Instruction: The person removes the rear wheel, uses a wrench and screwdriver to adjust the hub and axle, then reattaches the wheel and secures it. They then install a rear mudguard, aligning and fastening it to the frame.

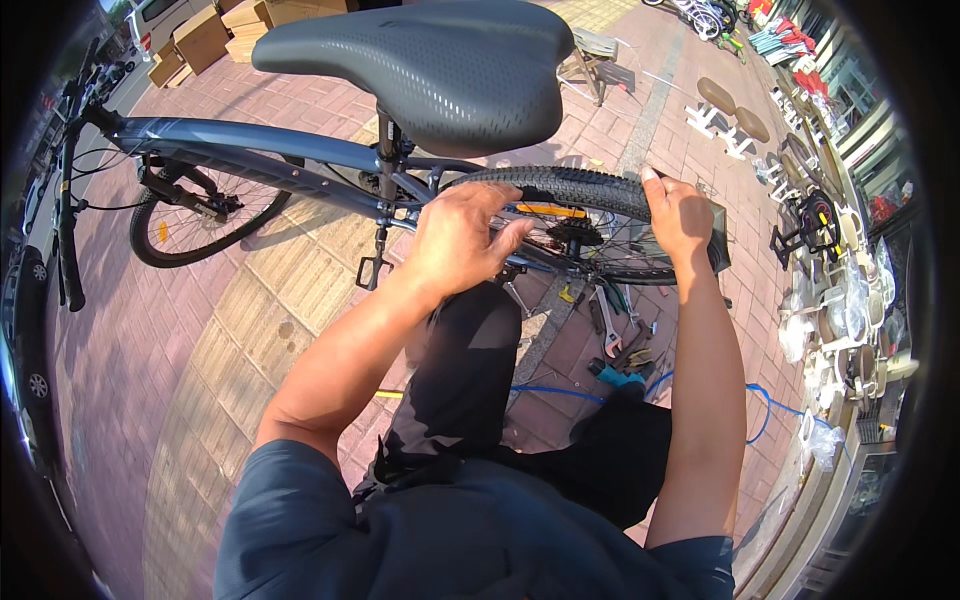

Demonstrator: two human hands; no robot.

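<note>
A blue-grey bicycle frame (260, 140) stands in front of me, its black saddle (450, 70) at the top. My left hand (460, 235) is at the near side of the knobby black rear tire (590, 188). Its fingers lie against the tire and its thumb points away from them. Farther right, my right hand (682, 215) is closed round the tire, the thumb on the tread and the other fingertips hidden. Below the tire, the rear sprockets (577, 230) and an orange reflector (550, 211) show between my hands.
Wrenches (608, 325), pliers and other tools lie on the brick paving below the wheel. A blue hose (560, 391) crosses the ground. Cardboard boxes (200, 40) stand far left. Child seats (850, 320) and bike parts line the right side. A small wooden stool (593, 62) stands behind.
</note>
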